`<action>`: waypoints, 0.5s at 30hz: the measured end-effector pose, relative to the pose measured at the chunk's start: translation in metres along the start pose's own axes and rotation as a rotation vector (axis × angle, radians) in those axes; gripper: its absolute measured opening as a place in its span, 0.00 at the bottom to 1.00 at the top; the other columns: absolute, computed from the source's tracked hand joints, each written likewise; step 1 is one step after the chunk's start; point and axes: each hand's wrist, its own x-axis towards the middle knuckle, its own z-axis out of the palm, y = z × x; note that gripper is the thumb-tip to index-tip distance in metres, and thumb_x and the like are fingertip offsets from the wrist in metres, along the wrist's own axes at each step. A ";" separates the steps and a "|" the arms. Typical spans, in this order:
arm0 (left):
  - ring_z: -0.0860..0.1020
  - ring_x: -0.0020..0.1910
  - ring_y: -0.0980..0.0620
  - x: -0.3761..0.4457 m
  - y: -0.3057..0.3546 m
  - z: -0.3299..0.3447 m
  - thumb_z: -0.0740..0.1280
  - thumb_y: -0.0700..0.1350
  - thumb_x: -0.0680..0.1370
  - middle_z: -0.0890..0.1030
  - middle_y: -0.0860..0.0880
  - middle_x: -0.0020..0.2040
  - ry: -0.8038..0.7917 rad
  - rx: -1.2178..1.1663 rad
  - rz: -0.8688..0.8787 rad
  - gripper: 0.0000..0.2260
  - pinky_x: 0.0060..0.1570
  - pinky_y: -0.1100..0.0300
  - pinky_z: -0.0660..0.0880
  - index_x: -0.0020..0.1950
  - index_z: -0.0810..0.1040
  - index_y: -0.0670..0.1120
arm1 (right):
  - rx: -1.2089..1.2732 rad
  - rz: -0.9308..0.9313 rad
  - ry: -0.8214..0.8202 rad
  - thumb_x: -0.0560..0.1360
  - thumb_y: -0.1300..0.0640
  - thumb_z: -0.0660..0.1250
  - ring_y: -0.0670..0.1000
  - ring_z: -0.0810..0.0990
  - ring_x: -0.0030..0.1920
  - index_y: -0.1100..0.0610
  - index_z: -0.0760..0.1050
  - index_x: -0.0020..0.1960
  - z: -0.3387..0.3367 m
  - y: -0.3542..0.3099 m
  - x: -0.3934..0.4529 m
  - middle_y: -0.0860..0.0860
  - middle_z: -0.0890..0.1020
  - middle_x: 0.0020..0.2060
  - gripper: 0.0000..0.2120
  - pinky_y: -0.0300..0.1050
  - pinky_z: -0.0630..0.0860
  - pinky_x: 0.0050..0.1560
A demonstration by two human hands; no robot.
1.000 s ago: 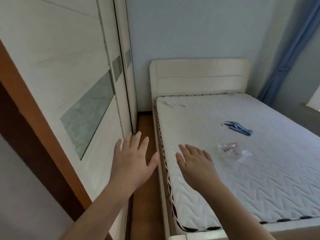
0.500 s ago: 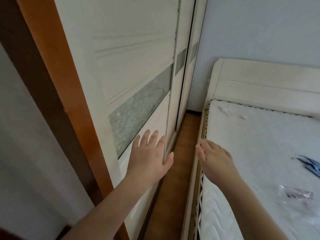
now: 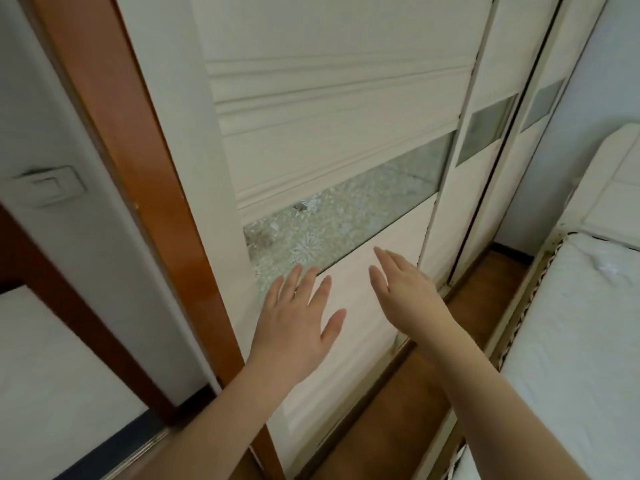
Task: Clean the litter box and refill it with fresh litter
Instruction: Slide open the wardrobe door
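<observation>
Your left hand [image 3: 298, 327] and right hand [image 3: 405, 292] are both raised with fingers straight and spread, holding nothing, in front of the wardrobe door [image 3: 346, 133]. The litter box is nowhere in view, so you have yet to find it. Whether either palm touches the door is hard to tell. Mind the glass panel [image 3: 332, 220]: it looks cracked, and pressing there could break it or cut you. The gap beside the bed [image 3: 571, 341] is tight.
</observation>
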 end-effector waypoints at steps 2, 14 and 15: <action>0.54 0.78 0.46 -0.002 -0.001 -0.005 0.40 0.63 0.80 0.60 0.47 0.79 0.060 0.029 -0.024 0.31 0.76 0.46 0.50 0.78 0.61 0.50 | 0.094 -0.082 -0.017 0.83 0.45 0.44 0.49 0.55 0.76 0.50 0.50 0.78 0.004 -0.003 0.019 0.49 0.57 0.77 0.26 0.49 0.55 0.74; 0.54 0.78 0.45 -0.004 -0.023 -0.003 0.47 0.58 0.80 0.58 0.45 0.79 0.098 0.211 -0.093 0.28 0.77 0.47 0.50 0.77 0.63 0.48 | 0.915 -0.110 0.041 0.83 0.46 0.47 0.48 0.37 0.77 0.49 0.38 0.78 0.022 -0.089 0.073 0.50 0.37 0.77 0.28 0.43 0.39 0.72; 0.57 0.78 0.44 -0.006 -0.025 -0.003 0.50 0.57 0.80 0.61 0.45 0.78 0.111 0.229 -0.092 0.27 0.76 0.47 0.52 0.76 0.66 0.48 | 0.929 -0.099 0.039 0.83 0.45 0.47 0.48 0.37 0.77 0.49 0.37 0.78 0.023 -0.093 0.075 0.50 0.36 0.77 0.29 0.45 0.39 0.73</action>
